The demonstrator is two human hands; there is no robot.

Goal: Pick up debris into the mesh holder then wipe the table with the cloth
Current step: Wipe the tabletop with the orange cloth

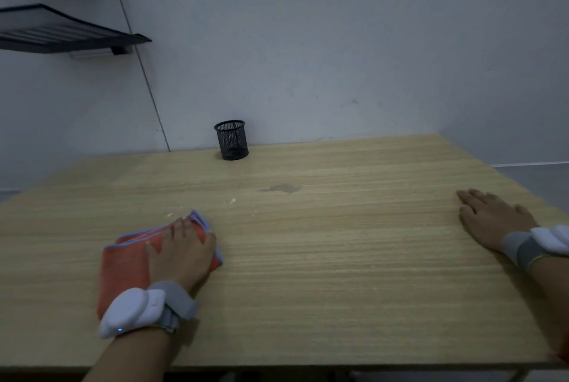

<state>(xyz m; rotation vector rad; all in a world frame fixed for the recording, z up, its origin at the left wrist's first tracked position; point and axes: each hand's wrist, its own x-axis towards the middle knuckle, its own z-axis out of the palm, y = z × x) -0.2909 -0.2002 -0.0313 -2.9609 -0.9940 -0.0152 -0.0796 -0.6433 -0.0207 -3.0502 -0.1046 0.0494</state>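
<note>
Your left hand point(180, 253) lies on the folded orange microfibre cloth with the pale blue stitched edge point(129, 264), pressing it flat to the light wood-grain table point(354, 258). The fingers point(177, 227) reach forward over the cloth, a little spread, and the thumb point(211, 241) lies over the cloth's right edge; the blur there keeps you from telling whether the fingertips curl into the fabric or only press on it. The cloth sits at the near left of the table, its far corner poking out past your fingertips and its near end hidden under your wrist.

Your right hand point(492, 221) rests palm down on the bare table near the right edge, well apart from the cloth, fingers straight and close together, holding nothing.

Each wrist carries a white rounded device on a grey strap point(135, 312); the left one shows a small blue light. No writing or brand can be read on either.

The black wire-mesh cylindrical holder point(231, 139) stands upright at the far edge of the table against the grey-white wall point(308, 42). Something dark lies in its bottom, too small to make out through the mesh.

Small white crumbs of debris point(232, 200) lie on the table just beyond the cloth, and farther right is a dull greyish stain point(281, 188).

At upper left, two dark wall shelves point(70, 33) are cut off by the frame. The right forearm leaves the picture at the edge.
</note>
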